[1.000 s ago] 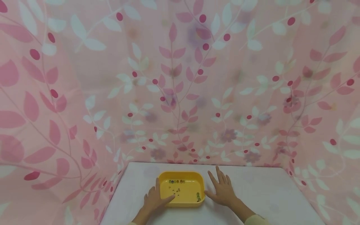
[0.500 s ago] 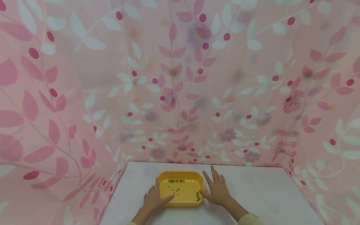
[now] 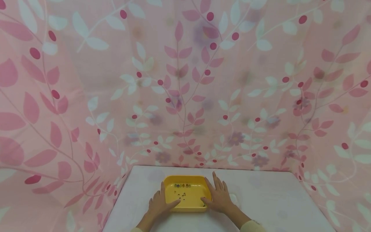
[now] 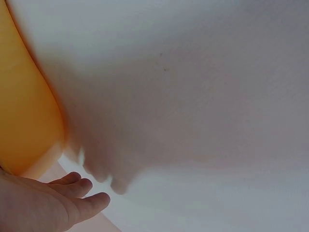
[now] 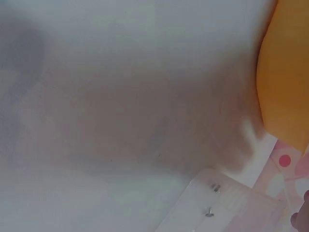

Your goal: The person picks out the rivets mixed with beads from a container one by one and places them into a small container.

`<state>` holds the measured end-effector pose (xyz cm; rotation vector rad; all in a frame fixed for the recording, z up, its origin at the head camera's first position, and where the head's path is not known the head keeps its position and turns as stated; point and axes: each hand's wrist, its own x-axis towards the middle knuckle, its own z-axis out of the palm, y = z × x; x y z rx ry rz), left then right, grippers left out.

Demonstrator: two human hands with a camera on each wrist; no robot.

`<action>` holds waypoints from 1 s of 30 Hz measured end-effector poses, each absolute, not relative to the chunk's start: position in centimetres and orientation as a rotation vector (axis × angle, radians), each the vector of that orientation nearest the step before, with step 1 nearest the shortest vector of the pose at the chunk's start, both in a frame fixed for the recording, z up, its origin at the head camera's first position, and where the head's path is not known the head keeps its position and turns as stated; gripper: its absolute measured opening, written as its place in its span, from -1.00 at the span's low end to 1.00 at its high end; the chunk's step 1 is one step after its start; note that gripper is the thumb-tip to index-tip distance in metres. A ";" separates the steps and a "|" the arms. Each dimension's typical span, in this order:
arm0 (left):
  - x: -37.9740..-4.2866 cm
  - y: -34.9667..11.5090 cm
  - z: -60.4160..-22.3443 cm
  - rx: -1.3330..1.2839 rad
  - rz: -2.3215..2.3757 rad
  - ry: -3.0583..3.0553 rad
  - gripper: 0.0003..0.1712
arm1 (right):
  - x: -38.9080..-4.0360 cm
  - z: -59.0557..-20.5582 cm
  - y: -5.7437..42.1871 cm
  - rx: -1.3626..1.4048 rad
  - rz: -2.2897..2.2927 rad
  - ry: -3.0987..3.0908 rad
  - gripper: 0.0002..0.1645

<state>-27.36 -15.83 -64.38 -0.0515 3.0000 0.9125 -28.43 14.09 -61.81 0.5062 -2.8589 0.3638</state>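
Observation:
A yellow tray (image 3: 188,210) stands on the white table. Along its far side runs a row of small round beads (image 3: 182,185), and several tiny pieces (image 3: 182,195) lie scattered on its floor. My left hand (image 3: 158,203) is at the tray's left side, fingers extended along the outside and thumb reaching over the near rim. On the opposite side, my right hand (image 3: 221,198) lies along the right rim with fingers spread and thumb inside, covering most of the green beads there. The left wrist view shows the left fingers (image 4: 91,205) straight beside the yellow wall.
To the right of the right hand lies a clear plastic piece (image 3: 233,199); in the right wrist view two small metal bits show on this clear piece (image 5: 227,205). Pink cloth (image 3: 185,96) with a leaf pattern hangs behind and around the white table (image 3: 269,199).
My right hand has moved left from beside the tray onto its right rim, now hiding most of the green beads and uncovering the clear plastic piece. The left hand has stayed in place.

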 end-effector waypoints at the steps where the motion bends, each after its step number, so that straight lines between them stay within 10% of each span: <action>1: -27.3 -15.8 -64.4 -0.061 0.911 2.993 0.51 | -28.4 -61.9 14.0 0.513 0.367 -2.851 0.07; 30: -27.6 -15.9 -64.7 -0.061 0.927 2.987 0.52 | -28.6 -63.2 12.8 0.619 0.353 -2.739 0.10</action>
